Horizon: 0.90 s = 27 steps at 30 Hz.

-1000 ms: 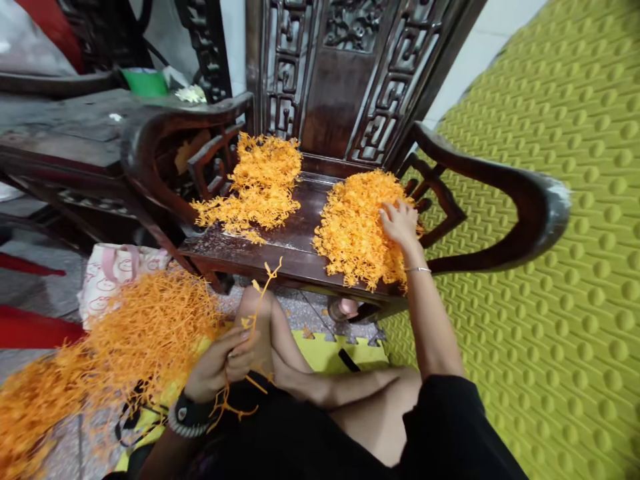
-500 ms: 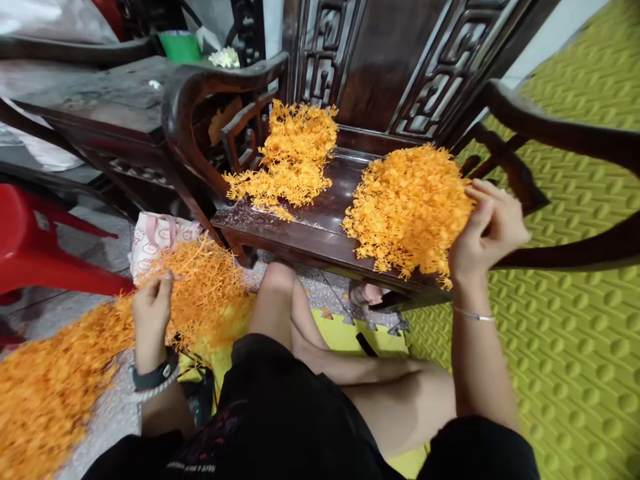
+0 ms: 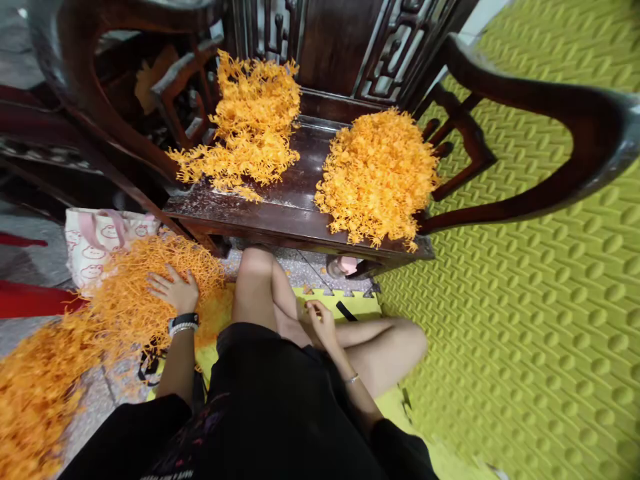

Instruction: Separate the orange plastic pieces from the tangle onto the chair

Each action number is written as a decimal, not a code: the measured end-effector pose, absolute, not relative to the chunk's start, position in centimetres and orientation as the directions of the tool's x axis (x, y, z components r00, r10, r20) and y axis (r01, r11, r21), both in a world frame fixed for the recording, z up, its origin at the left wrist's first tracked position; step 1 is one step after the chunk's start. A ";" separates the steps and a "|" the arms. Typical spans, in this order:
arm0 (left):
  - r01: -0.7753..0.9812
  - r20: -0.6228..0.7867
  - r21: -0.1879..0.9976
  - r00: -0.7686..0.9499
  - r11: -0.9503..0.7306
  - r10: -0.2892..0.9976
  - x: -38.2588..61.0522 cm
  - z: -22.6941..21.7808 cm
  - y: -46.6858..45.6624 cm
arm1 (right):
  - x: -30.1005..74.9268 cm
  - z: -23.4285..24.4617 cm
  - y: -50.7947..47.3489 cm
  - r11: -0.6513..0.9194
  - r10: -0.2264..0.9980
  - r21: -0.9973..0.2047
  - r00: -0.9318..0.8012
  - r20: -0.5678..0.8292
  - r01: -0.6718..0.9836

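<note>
My left hand (image 3: 175,290) lies with spread fingers on a heap of thin orange plastic strands (image 3: 155,257) at the left. Over my crossed legs is my right hand (image 3: 321,321), its fingers curled together; whatever may be in them is too small to make out. On the dark wooden chair seat (image 3: 307,160) rest two piles of orange plastic flower-like pieces: a rounded pile (image 3: 380,173) on the right and a looser pile (image 3: 255,120) on the left. A larger mass of orange pieces (image 3: 35,373) spreads over the floor at the lower left.
A white tote bag (image 3: 83,247) with pink handles stands behind the strands. Red plastic legs (image 3: 35,299) show at the left edge. The chair's curved right armrest (image 3: 540,207) juts over yellow textured matting (image 3: 525,320). A pinkish object (image 3: 346,265) sits beneath the seat.
My right hand has left the rounded pile and come down to my lap. My left hand has opened and spread on the strands. The view has shifted right and downward.
</note>
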<state>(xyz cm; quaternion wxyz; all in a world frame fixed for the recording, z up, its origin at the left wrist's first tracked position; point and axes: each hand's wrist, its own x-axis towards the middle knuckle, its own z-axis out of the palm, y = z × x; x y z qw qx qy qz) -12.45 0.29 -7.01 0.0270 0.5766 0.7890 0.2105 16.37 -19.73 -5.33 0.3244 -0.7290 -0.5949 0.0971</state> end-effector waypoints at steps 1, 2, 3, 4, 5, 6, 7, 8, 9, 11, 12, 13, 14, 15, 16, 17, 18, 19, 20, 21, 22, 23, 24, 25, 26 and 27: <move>0.904 0.208 0.355 -0.326 0.239 0.922 -12.6 -7.2 0.3 | 16.2 -6.5 -20.6 -0.139 0.944 -0.589 0.287 0.165 0.796; 0.907 0.214 0.350 -0.319 0.232 0.923 -12.8 -7.4 0.4 | 16.3 -7.4 -21.4 -0.192 0.950 -0.583 0.299 0.091 0.789; 0.910 0.216 0.348 -0.313 0.226 0.925 -13.1 -7.5 0.5 | 16.6 -8.1 -21.9 -0.241 0.951 -0.569 0.309 0.024 0.786; 0.911 0.216 0.348 -0.309 0.222 0.926 -13.3 -7.5 0.6 | 17.1 -8.7 -22.1 -0.286 0.947 -0.549 0.320 -0.035 0.786; 0.909 0.215 0.353 -0.308 0.220 0.927 -13.5 -7.5 0.7 | 17.7 -9.3 -22.0 -0.323 0.940 -0.523 0.330 -0.084 0.789; 0.906 0.213 0.360 -0.310 0.221 0.927 -13.7 -7.4 0.7 | 18.4 -9.7 -21.6 -0.352 0.933 -0.494 0.338 -0.122 0.795; 0.901 0.213 0.372 -0.318 0.225 0.924 -13.8 -7.3 0.6 | 19.1 -10.1 -20.8 -0.371 0.928 -0.465 0.340 -0.153 0.804; 0.893 0.218 0.387 -0.332 0.231 0.918 -14.0 -7.1 0.5 | 19.8 -10.4 -19.9 -0.378 0.926 -0.437 0.334 -0.178 0.816; 0.882 0.228 0.405 -0.352 0.240 0.908 -14.1 -6.8 0.2 | 20.5 -10.7 -18.8 -0.376 0.926 -0.412 0.319 -0.203 0.830; 0.859 0.266 0.444 -0.399 0.256 0.878 -14.2 -6.3 -0.7 | 21.6 -11.2 -16.5 -0.349 0.929 -0.371 0.266 -0.256 0.861; 0.848 0.288 0.461 -0.420 0.260 0.860 -14.2 -6.1 -1.4 | 22.0 -11.5 -15.4 -0.331 0.929 -0.353 0.236 -0.286 0.875; 0.841 0.310 0.475 -0.437 0.260 0.845 -14.2 -5.9 -2.2 | 22.3 -11.7 -14.5 -0.313 0.926 -0.334 0.207 -0.315 0.889; 0.835 0.329 0.486 -0.448 0.258 0.831 -14.2 -5.8 -3.0 | 22.4 -11.9 -13.7 -0.295 0.922 -0.315 0.182 -0.343 0.902; 0.831 0.346 0.494 -0.457 0.255 0.820 -14.3 -5.8 -3.9 | 22.4 -12.0 -13.1 -0.279 0.916 -0.296 0.161 -0.366 0.913; 0.827 0.359 0.502 -0.465 0.253 0.810 -14.3 -5.8 -4.7 | 22.4 -12.2 -12.7 -0.265 0.911 -0.276 0.146 -0.385 0.924; 0.824 0.369 0.508 -0.472 0.252 0.801 -14.4 -5.9 -5.6 | 22.3 -12.3 -12.5 -0.253 0.907 -0.255 0.137 -0.397 0.933; 0.820 0.378 0.514 -0.480 0.252 0.791 -14.6 -5.9 -6.3 | 22.2 -12.4 -12.3 -0.244 0.905 -0.233 0.135 -0.405 0.941; 0.816 0.387 0.519 -0.488 0.253 0.782 -14.8 -5.8 -6.9 | 22.1 -12.4 -12.3 -0.239 0.903 -0.211 0.138 -0.407 0.948; 0.812 0.395 0.525 -0.497 0.255 0.773 -15.1 -5.7 -7.5 | 22.0 -12.3 -12.3 -0.236 0.903 -0.188 0.144 -0.404 0.953; 0.809 0.401 0.530 -0.504 0.255 0.765 -15.4 -5.6 -7.9 | 21.9 -12.3 -12.4 -0.233 0.905 -0.168 0.150 -0.398 0.958; 0.806 0.407 0.536 -0.507 0.251 0.760 -15.8 -5.3 -8.2 | 21.8 -12.1 -12.6 -0.230 0.909 -0.152 0.156 -0.388 0.961; 0.805 0.413 0.542 -0.506 0.242 0.758 -16.1 -4.9 -8.4 | 21.7 -12.0 -12.8 -0.226 0.913 -0.139 0.160 -0.374 0.964; 0.804 0.421 0.549 -0.500 0.226 0.757 -16.3 -4.4 -8.5 | 21.7 -11.8 -13.0 -0.223 0.919 -0.130 0.163 -0.359 0.966; 0.805 0.433 0.557 -0.490 0.203 0.756 -16.4 -3.9 -8.4 | 21.6 -11.6 -13.2 -0.221 0.925 -0.124 0.167 -0.342 0.967; 0.807 0.452 0.566 -0.477 0.171 0.754 -16.2 -3.2 -8.2 | 21.6 -11.4 -13.4 -0.220 0.930 -0.120 0.171 -0.324 0.968; 0.809 0.474 0.574 -0.458 0.131 0.752 -15.8 -2.5 -7.8 | 21.5 -11.3 -13.6 -0.222 0.936 -0.119 0.177 -0.305 0.968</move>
